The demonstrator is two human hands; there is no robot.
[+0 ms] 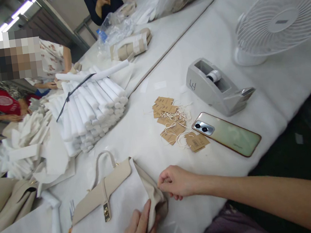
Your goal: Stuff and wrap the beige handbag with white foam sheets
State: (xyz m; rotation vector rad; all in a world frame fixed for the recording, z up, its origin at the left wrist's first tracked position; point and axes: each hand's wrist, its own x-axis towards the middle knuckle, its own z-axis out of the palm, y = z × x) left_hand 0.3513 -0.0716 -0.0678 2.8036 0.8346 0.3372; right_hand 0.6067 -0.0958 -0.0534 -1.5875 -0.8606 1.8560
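A beige handbag (139, 179) lies on the white-covered table, with a white sheet over its front below the flap. Its looped handle (103, 157) points away from me, and a metal clasp (107, 212) hangs at the flap. My left hand (139, 228) grips the bag's near side edge, fingers on the white sheet. Close beside the creased side panel, my right hand (177, 182) is closed in a pinch; whatever its fingertips hold, if anything, is too small to make out.
Brown tags with white strings (169, 118) lie beyond my right hand, near a phone (228, 134), a tape dispenser (214, 86) and a fan (282, 21). A tied stack of white rolls (92, 109) stands farther left. More beige bags (4, 199) are at left; other people work across the table.
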